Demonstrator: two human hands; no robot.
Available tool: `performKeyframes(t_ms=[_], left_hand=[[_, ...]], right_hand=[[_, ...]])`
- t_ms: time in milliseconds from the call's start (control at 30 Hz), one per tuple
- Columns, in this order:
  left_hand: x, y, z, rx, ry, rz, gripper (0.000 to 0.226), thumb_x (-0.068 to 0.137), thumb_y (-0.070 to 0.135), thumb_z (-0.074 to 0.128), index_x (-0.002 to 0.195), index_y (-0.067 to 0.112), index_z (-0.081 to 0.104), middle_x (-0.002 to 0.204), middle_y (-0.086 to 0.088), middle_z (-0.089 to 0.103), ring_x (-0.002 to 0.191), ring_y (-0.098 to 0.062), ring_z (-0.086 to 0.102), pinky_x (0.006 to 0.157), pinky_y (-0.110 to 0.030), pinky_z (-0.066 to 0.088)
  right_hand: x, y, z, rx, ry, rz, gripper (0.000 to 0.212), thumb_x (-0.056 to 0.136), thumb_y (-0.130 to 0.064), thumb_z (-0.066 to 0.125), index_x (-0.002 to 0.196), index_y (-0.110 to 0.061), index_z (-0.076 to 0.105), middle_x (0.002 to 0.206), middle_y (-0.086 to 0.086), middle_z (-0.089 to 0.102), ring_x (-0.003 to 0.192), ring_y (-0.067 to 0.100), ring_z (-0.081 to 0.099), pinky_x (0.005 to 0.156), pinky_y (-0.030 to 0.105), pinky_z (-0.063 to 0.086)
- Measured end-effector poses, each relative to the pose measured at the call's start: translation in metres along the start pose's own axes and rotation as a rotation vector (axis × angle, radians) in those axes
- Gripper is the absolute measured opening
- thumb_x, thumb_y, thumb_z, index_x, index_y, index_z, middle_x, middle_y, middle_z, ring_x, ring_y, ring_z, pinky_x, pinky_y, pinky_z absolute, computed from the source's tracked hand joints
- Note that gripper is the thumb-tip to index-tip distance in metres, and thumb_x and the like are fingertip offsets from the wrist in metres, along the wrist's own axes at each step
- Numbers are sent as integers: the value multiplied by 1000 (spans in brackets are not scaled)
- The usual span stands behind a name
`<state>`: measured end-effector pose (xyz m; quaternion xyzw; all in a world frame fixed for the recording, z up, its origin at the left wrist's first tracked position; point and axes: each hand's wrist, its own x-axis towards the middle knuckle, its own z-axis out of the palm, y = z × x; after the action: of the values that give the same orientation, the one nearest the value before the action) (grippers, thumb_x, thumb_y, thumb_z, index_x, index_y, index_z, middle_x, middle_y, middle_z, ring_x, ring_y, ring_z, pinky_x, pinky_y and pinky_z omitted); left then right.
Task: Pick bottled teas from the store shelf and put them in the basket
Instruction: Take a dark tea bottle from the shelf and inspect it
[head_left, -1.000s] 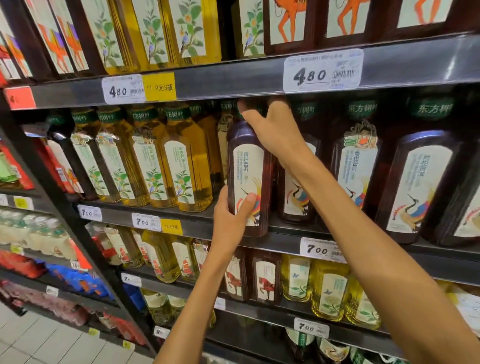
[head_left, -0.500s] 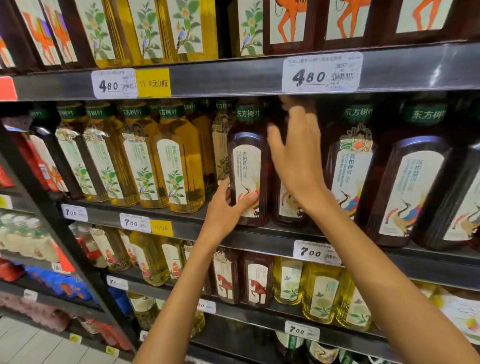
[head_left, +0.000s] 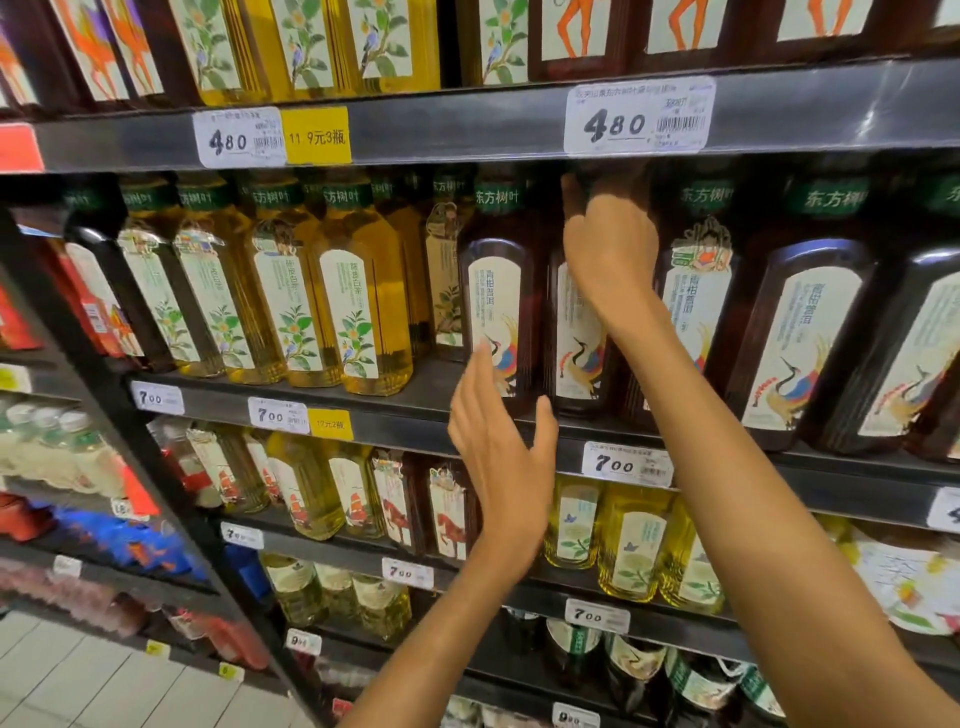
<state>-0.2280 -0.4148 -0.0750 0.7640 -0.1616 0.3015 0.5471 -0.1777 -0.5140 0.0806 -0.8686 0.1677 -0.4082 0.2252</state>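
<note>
Dark bottled teas with crane labels stand in a row on the middle shelf (head_left: 426, 402). My right hand (head_left: 609, 249) reaches up under the shelf above, its fingers curled round the neck of one dark tea bottle (head_left: 577, 343). Just left of it stands another dark tea bottle (head_left: 496, 306), free and upright. My left hand (head_left: 501, 457) hovers in front of the shelf edge below that bottle, fingers straight, holding nothing. No basket is in view.
Yellow tea bottles (head_left: 358, 306) fill the left half of the same shelf. More dark bottles (head_left: 800, 332) stand to the right. The upper shelf edge (head_left: 467, 124) with price tags sits close above the bottle caps. Lower shelves hold smaller bottles; tiled floor (head_left: 78, 686) at bottom left.
My right hand left the first dark bottle and moved right onto the neighbouring bottle's neck. My left hand let go of the first bottle and drew back, open.
</note>
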Motion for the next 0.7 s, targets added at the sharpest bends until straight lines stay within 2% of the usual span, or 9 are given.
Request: performKeyframes(t_ms=[100, 200, 233, 300, 367, 433, 500, 600, 700], left_hand=[[-7, -2, 3, -136, -160, -28, 73, 91, 24, 61, 149, 30, 18, 153, 4, 29, 141, -8, 24, 117, -40, 22], [-6, -4, 1, -223, -254, -42, 77, 88, 28, 66, 146, 39, 18, 152, 10, 30, 140, -3, 26, 116, -40, 26], [-6, -5, 1, -224, -276, -45, 77, 87, 30, 67, 146, 40, 18, 151, 10, 31, 139, -3, 28, 116, -39, 28], [-5, -6, 1, -219, -321, -66, 80, 85, 34, 69, 147, 35, 19, 153, 9, 28, 139, -6, 28, 115, -39, 30], [-3, -7, -2, -237, -365, -101, 83, 83, 37, 70, 149, 32, 18, 155, 7, 24, 141, -9, 26, 116, -40, 29], [-3, -8, -6, -280, -415, -137, 87, 81, 38, 72, 149, 32, 18, 155, 7, 26, 140, -8, 29, 115, -39, 31], [-5, -7, -15, -344, -444, -170, 89, 79, 41, 74, 148, 33, 19, 150, 12, 35, 134, -2, 36, 110, -32, 37], [-7, -6, -31, -452, -490, -217, 83, 74, 40, 75, 143, 35, 29, 124, 31, 52, 115, 10, 52, 86, -10, 48], [-11, -6, -46, -548, -593, -272, 63, 72, 31, 77, 126, 37, 45, 107, 26, 66, 104, 5, 61, 74, -9, 50]], right_hand=[[-5, 2, -9, 131, 53, -42, 52, 99, -40, 43, 131, 1, 46, 132, 21, 52, 119, 38, 48, 95, 39, 39], [-14, 5, -18, 321, 90, -48, 49, 94, -42, 54, 104, 7, 57, 94, 17, 62, 92, 36, 59, 80, 44, 46], [-18, 5, -21, 363, 79, -37, 49, 94, -41, 54, 94, 8, 57, 83, 12, 59, 84, 34, 59, 76, 46, 47], [-24, 3, -24, 385, 62, -19, 44, 93, -42, 54, 82, 0, 51, 74, 3, 50, 76, 29, 55, 70, 45, 45], [-28, 0, -27, 383, 61, -9, 39, 93, -43, 54, 85, -5, 49, 77, -1, 49, 80, 25, 55, 72, 43, 45], [-27, -3, -31, 447, 33, 33, 44, 92, -42, 56, 92, 2, 54, 85, 5, 53, 85, 23, 56, 79, 44, 48], [-24, -1, -38, 563, -26, 99, 41, 91, -39, 59, 92, 2, 55, 95, 13, 58, 90, 23, 60, 83, 44, 50], [-32, 4, -45, 812, -179, 249, 31, 91, -37, 61, 92, -8, 51, 103, 17, 62, 87, 23, 66, 70, 30, 55], [-48, 8, -47, 898, -257, 276, 27, 91, -34, 62, 89, -7, 58, 87, 15, 61, 69, 19, 63, 59, 25, 51]])
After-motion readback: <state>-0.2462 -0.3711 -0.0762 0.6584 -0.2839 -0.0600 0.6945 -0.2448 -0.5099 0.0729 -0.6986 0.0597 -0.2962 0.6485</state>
